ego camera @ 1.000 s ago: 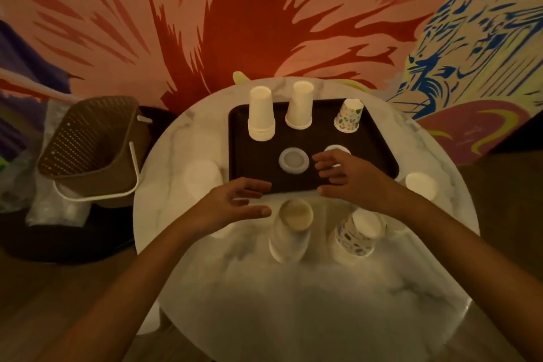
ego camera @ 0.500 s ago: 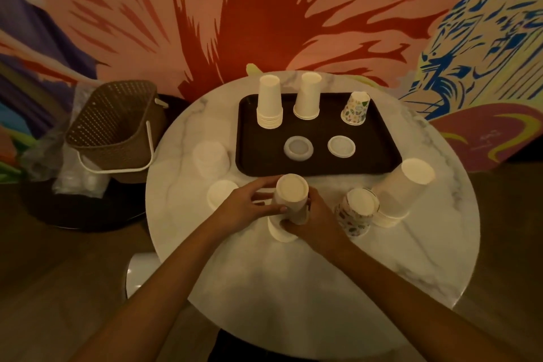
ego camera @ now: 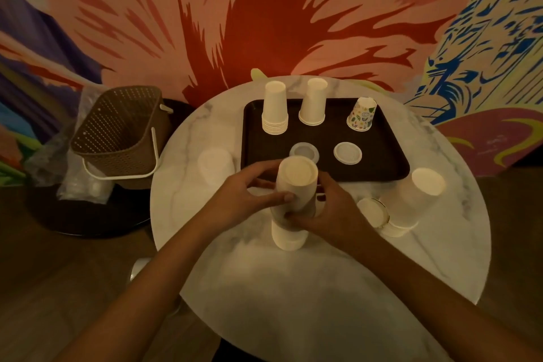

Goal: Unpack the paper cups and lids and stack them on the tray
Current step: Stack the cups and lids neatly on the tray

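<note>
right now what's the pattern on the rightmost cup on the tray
A colourful leaf print on white covers that cup; the head view shows it.

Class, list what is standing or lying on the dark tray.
On the tray: two upturned plain-cup stacks, one patterned cup, two lids. The held cup stack, left hand and right hand cover the tray's near edge and part of one lid.

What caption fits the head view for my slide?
Left hand and right hand grip a white cup stack beside the tray on the table.
</note>
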Action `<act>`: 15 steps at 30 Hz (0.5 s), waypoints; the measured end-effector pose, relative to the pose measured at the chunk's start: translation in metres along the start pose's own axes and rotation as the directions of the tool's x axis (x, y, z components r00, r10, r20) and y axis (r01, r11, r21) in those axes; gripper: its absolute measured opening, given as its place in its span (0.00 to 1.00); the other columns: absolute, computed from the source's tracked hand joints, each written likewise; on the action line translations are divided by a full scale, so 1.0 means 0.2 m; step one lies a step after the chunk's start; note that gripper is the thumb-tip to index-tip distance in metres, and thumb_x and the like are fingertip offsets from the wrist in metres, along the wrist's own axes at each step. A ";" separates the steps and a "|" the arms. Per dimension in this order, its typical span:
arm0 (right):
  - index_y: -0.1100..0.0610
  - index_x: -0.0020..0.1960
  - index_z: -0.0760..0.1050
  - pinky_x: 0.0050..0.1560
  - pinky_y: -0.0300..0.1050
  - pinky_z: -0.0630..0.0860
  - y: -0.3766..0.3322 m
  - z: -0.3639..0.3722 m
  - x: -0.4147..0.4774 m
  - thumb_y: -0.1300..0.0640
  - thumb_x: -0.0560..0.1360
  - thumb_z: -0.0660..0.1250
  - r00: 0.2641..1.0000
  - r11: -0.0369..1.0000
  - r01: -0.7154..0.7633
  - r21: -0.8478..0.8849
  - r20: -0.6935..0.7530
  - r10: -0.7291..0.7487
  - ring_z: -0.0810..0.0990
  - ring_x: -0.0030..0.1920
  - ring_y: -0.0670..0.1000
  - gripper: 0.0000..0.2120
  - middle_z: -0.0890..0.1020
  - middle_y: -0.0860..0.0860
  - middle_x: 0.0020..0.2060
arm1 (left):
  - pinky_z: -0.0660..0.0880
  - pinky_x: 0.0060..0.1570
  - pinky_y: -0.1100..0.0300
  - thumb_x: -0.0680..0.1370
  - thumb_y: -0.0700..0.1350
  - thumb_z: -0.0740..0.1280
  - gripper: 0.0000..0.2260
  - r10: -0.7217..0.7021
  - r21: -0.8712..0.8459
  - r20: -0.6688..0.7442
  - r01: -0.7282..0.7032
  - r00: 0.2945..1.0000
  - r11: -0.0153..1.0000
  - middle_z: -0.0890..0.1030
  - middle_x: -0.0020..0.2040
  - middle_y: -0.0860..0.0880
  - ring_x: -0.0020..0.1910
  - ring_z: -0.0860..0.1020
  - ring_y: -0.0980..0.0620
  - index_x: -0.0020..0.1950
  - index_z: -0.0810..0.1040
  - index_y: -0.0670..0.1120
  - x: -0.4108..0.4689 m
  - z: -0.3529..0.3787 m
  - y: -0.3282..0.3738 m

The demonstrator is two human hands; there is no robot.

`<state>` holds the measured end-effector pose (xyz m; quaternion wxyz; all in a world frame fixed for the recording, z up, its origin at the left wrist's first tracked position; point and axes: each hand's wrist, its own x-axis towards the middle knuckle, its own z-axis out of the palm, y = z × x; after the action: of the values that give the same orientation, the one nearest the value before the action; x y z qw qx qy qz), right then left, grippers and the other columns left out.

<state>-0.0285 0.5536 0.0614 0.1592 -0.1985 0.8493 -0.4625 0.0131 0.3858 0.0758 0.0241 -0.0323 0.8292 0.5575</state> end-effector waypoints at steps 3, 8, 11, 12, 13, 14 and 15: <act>0.43 0.58 0.61 0.42 0.21 0.67 -0.10 -0.08 0.03 0.51 0.64 0.76 0.999 0.999 0.054 -0.004 0.008 -0.054 0.69 0.45 0.33 0.31 0.68 0.33 0.46 | 0.73 0.39 0.78 0.68 0.50 0.70 0.19 0.044 -0.048 0.013 -0.043 0.999 0.998 0.73 0.48 0.70 0.43 0.76 0.73 0.52 0.68 0.67 0.03 -0.08 0.12; 0.50 0.65 0.64 0.41 0.28 0.70 -0.25 -0.19 0.15 0.48 0.63 0.75 0.992 0.988 0.127 -0.086 -0.004 -0.127 0.72 0.47 0.40 0.34 0.71 0.40 0.49 | 0.78 0.42 0.68 0.64 0.56 0.67 0.19 0.085 -0.086 0.016 -0.083 0.996 0.993 0.75 0.49 0.66 0.46 0.79 0.64 0.54 0.70 0.63 0.13 -0.21 0.23; 0.52 0.66 0.64 0.44 0.29 0.72 -0.32 -0.23 0.30 0.50 0.64 0.75 0.985 0.983 0.171 -0.067 0.004 -0.171 0.73 0.48 0.39 0.34 0.72 0.40 0.50 | 0.78 0.41 0.70 0.65 0.55 0.67 0.20 0.114 -0.061 -0.018 -0.115 0.993 0.991 0.74 0.50 0.66 0.46 0.77 0.64 0.56 0.69 0.61 0.26 -0.30 0.28; 0.53 0.67 0.64 0.44 0.29 0.72 -0.34 -0.24 0.37 0.51 0.65 0.75 0.983 0.981 0.182 -0.063 0.007 -0.182 0.73 0.49 0.40 0.35 0.72 0.41 0.51 | 0.78 0.40 0.70 0.67 0.53 0.67 0.20 0.128 -0.051 -0.029 -0.129 0.991 0.990 0.73 0.50 0.66 0.46 0.77 0.64 0.57 0.69 0.61 0.31 -0.33 0.28; 0.54 0.67 0.64 0.43 0.28 0.72 -0.35 -0.25 0.44 0.52 0.65 0.75 0.982 0.980 0.190 -0.060 0.006 -0.190 0.73 0.49 0.40 0.34 0.72 0.41 0.51 | 0.78 0.40 0.70 0.69 0.51 0.68 0.18 0.144 -0.041 -0.041 -0.146 0.989 0.989 0.72 0.50 0.66 0.47 0.77 0.63 0.57 0.69 0.60 0.37 -0.36 0.28; 0.54 0.67 0.63 0.41 0.27 0.73 -0.37 -0.25 0.52 0.53 0.66 0.74 0.981 0.979 0.196 -0.054 0.004 -0.196 0.73 0.48 0.40 0.34 0.71 0.41 0.51 | 0.78 0.41 0.69 0.71 0.49 0.68 0.18 0.156 -0.029 -0.054 -0.158 0.986 0.987 0.72 0.51 0.66 0.47 0.76 0.63 0.58 0.68 0.60 0.43 -0.39 0.28; 0.55 0.67 0.63 0.39 0.25 0.73 -0.38 -0.26 0.61 0.54 0.66 0.74 0.980 0.979 0.199 -0.048 -0.001 -0.200 0.73 0.47 0.40 0.34 0.71 0.41 0.51 | 0.78 0.42 0.68 0.72 0.48 0.68 0.17 0.166 -0.015 -0.067 -0.167 0.984 0.986 0.72 0.51 0.66 0.48 0.76 0.62 0.59 0.68 0.59 0.50 -0.42 0.28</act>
<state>-0.1428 0.4947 0.1414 0.1050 -0.2852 0.8364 -0.4562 -0.0912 0.3255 0.1514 -0.0502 0.0186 0.8235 0.5648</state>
